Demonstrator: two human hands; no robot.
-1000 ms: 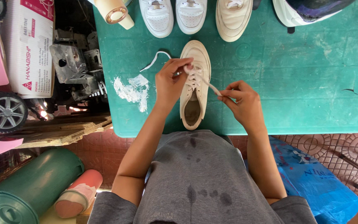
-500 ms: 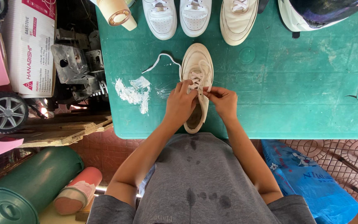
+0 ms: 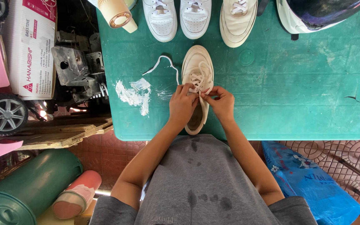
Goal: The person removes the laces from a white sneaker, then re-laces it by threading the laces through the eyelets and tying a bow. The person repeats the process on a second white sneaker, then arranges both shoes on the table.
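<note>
both hands sit over the heel half of the shoe (image 3: 197, 79) – left hand (image 3: 182, 105) and right hand (image 3: 220, 102) about equally near, fingers pinched shut on the lace (image 3: 196, 83). shoe's long axis runs straight away, toe far, on the green table (image 3: 296, 83) – loose lace end trails far-left.

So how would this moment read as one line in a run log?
left hand: pinching lace | right hand: pinching lace | shoe: flat on green table, toe pointing away | loose lace end: trailing left
</note>
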